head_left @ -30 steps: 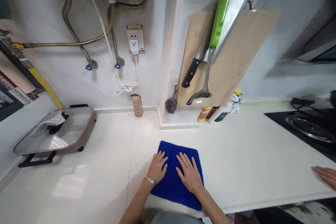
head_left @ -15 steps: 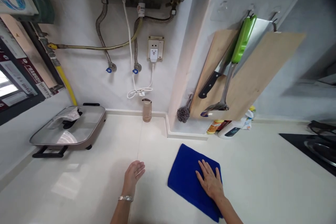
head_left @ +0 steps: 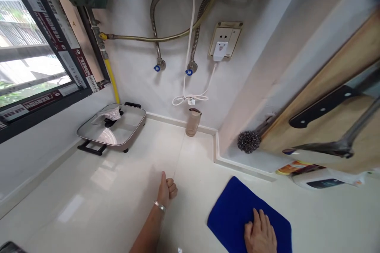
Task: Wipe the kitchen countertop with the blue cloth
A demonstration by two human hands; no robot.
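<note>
A folded blue cloth (head_left: 230,209) lies flat on the white countertop (head_left: 148,158). My right hand (head_left: 261,232) rests on top of it, fingers stretched out and palm down; its wrist is cut off by the lower edge of the view. To the left, my left hand (head_left: 167,189) is held over the counter, apart from the cloth. Its fingers are curled in, the thumb points up, and nothing shows in it. A silver bracelet (head_left: 159,206) circles that wrist.
An electric pan (head_left: 130,136) with a glass lid stands in the left corner. A brownish bottle (head_left: 192,123) is against the back wall. From the right wall hang a steel scrubber (head_left: 248,142), a knife (head_left: 320,107) and a cutting board (head_left: 332,71). A white bottle (head_left: 326,180) lies below.
The view has swung left and closer. My left hand has gone from loosely open fingers to curled ones with the thumb up. My right hand stays on the cloth, its thumb drawn in.
</note>
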